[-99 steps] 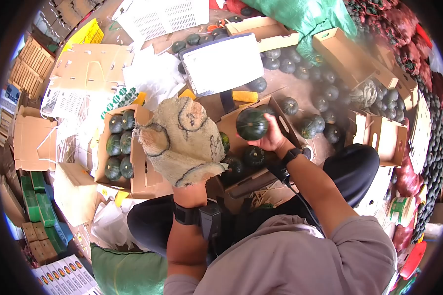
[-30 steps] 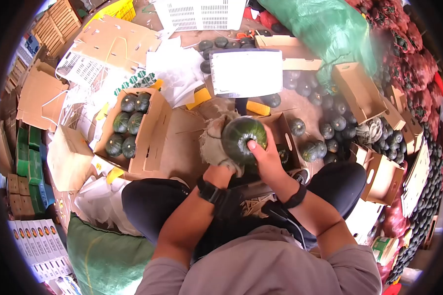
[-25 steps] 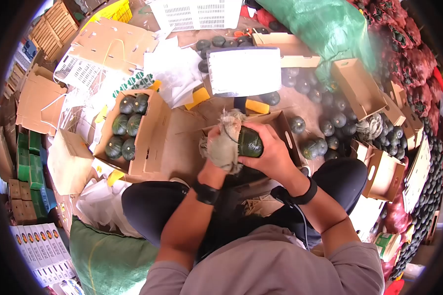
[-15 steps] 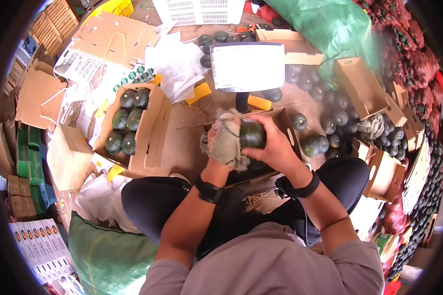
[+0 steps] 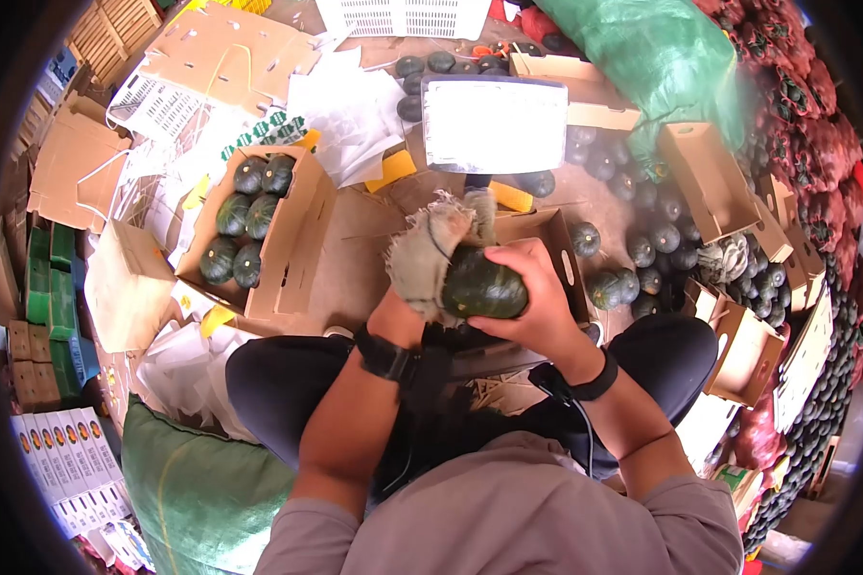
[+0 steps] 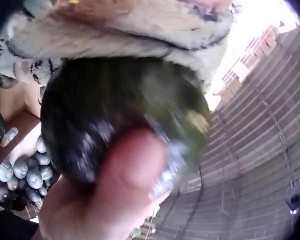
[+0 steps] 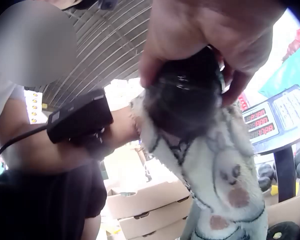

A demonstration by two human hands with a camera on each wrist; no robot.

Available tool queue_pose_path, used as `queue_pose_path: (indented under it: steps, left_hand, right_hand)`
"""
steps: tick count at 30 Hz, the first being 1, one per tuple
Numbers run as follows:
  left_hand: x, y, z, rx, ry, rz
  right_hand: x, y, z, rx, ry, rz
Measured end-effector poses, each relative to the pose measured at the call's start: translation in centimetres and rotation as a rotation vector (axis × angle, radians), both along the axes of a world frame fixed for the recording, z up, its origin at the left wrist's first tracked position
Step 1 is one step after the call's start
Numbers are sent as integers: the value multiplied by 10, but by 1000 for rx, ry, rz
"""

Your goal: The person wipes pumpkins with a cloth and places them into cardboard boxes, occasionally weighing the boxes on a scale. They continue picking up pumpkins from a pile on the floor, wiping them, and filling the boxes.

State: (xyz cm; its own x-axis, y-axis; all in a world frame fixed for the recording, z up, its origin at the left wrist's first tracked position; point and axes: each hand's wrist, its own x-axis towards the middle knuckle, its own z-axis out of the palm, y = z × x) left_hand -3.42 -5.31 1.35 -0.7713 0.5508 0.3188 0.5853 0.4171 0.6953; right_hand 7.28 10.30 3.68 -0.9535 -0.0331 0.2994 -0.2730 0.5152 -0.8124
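Above an open carton (image 5: pixel 568 273) between the person's legs, a round dark-green pumpkin (image 5: pixel 484 286) is held in both hands. My right hand (image 5: pixel 545 299) grips its right side, and the thumb (image 6: pixel 136 162) lies across it in the left wrist view. A ragged, fleecy printed cloth (image 5: pixel 420 257) drapes over my left hand (image 5: pixel 399 314), hiding most of its fingers. That hand holds the cloth curved against the pumpkin's left side. In the right wrist view the cloth (image 7: pixel 232 180) hangs down below the pumpkin (image 7: pixel 185 97).
A carton (image 5: pixel 292 240) holding several pumpkins stands at the left. Ahead is a scale (image 5: pixel 494 125), its red digits showing in the right wrist view. Loose pumpkins (image 5: pixel 657 230) lie at the right near more cartons (image 5: pixel 705 182). A green sack (image 5: pixel 197 489) lies at lower left.
Earlier the right hand held the pumpkin apart from the cloth-covered left hand. Since then the two came together, and the pumpkin has been turned about against the cloth.
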Motion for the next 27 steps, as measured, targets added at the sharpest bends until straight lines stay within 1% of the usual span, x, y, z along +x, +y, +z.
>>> queue_pose_path:
  steps: [1,2,3,4,5,6,7,8,9,12,13,15,16,17,20,21,23,24,25,27]
  left_hand:
    - [-4,7,-45,315,-222,-85]
    - [1,17,-55,609,-450,-112]
    - [6,28,-64,927,-652,-129]
    - [17,37,-40,1227,-861,-82]
    - [20,35,-19,984,-683,-87]
    - [23,34,3,759,-488,-74]
    - [26,46,-16,1039,-836,-131]
    - [27,53,-34,1311,-1191,-189]
    - [25,53,-48,1223,-1264,-207]
    - [15,43,-72,409,-334,-196]
    - [14,38,-47,398,-475,-140]
    - [0,34,-48,203,-145,-19]
    - [-3,31,-30,100,16,42]
    - [-2,29,-9,-177,-231,127]
    - [1,26,-30,-81,-136,213]
    - [-2,32,-37,120,-347,254]
    - [1,24,15,208,-693,294]
    - [2,18,32,247,-869,309]
    - [0,14,9,-189,-197,359]
    - [-26,3,-64,957,-1014,65]
  right_hand:
    - [-2,1,-3,-272,-64,34]
    - [-4,0,-6,-546,-128,66]
    - [-9,-8,-11,-692,-61,-30]
    - [-17,-13,-23,-724,19,-132]
    - [-26,-6,-45,-446,70,-305]
    - [-28,-4,-51,-259,100,-377]
    - [-30,-4,-53,-74,128,-459]
    - [-26,-4,-52,16,136,-446]
    - [-22,-6,-50,108,144,-432]
    - [-11,-16,-59,-244,-61,-360]
    - [-5,-22,-56,-491,-94,-288]
    - [2,-24,-40,-909,-283,-219]
    - [6,-23,-37,-1117,-384,-184]
    - [7,-14,-40,-1207,-527,-86]
    - [6,1,-38,-1771,-785,263]
    - [3,4,-42,-1781,-760,329]
    - [0,10,-43,-1714,-720,237]
    - [-3,14,-43,-1681,-698,187]
    - [-9,22,-46,-1601,-670,216]
    - [-21,46,-75,-1460,-634,2]
